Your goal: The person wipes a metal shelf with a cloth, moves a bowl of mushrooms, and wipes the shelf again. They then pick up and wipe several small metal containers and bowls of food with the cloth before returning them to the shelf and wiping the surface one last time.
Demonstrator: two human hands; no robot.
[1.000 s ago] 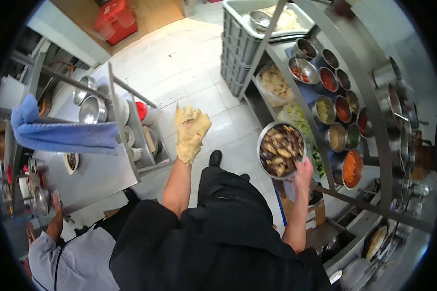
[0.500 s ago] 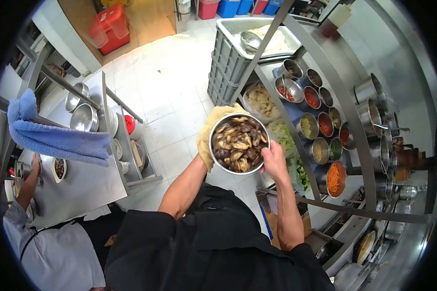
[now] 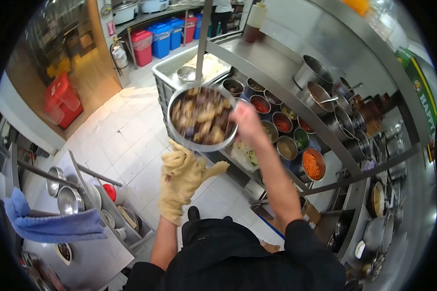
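My right hand is closed on the rim of a round metal pot, raised in front of me. Dark and light brown sliced pieces fill the pot, blurred by motion. Below and left of it, my left hand wears a tan, stained glove or cloth covering, its fingers spread with nothing in them. A narrow gap shows between most of that hand and the pot.
Metal tubs of chopped food, one with orange shreds, stand on the right counter behind a metal frame. A grey crate stands ahead. At left are a steel table, bowls and a blue towel.
The pot has moved up and left in my right hand. My left hand has come off it and opened below. The view has turned right, and the co-worker at left is out of view.
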